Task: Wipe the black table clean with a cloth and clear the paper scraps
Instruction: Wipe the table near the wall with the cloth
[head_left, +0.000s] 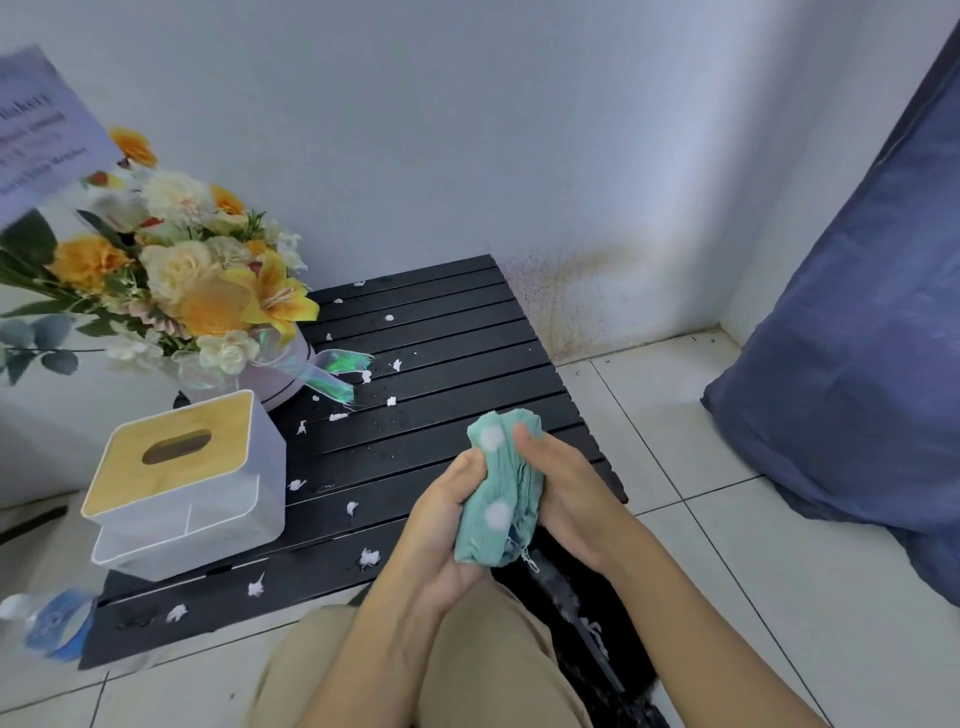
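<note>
Cloth (500, 499) bunched between left hand (441, 525), right hand (563, 499); scraps (370, 557) on table (447, 332)

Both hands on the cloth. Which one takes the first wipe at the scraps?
Left, probably. Both the left hand and right hand grip the cloth, but most scraps lie on the table to their left; the right hand sits near its right edge.
</note>
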